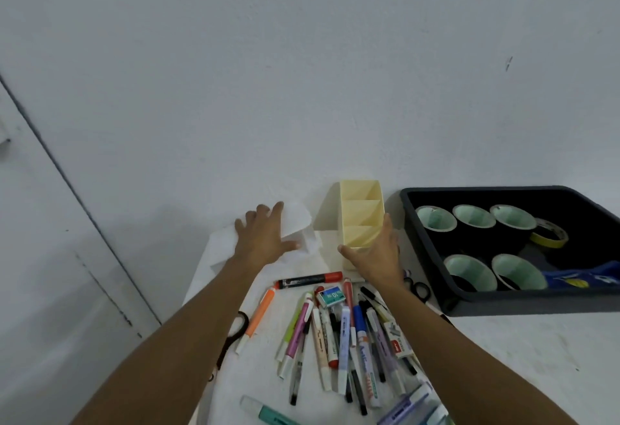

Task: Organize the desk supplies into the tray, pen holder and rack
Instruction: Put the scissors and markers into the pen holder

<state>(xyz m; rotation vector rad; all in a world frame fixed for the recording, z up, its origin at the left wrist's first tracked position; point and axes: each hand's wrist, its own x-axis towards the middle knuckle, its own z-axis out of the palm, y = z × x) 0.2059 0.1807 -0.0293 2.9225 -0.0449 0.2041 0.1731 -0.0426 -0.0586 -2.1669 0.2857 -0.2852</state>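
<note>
A cream pen holder point(363, 211) with three slanted compartments stands by the wall. My right hand point(377, 255) grips its near end, thumb on the left side and fingers on the right. My left hand point(265, 235) lies flat, fingers spread, on a white rack point(298, 220) to the holder's left. In front of both hands, several pens and markers point(335, 330) lie in a loose pile, with a black and red marker point(310, 279) at the top. A dark tray point(432, 220) at the right holds several tape rolls point(436, 219).
A small green and white box point(331, 296) lies among the pens. Black scissors point(417, 287) sit beside the tray and another pair point(235, 330) is at the table's left edge. A yellow tape roll point(550, 234) and a blue packet point(583, 278) are in the tray.
</note>
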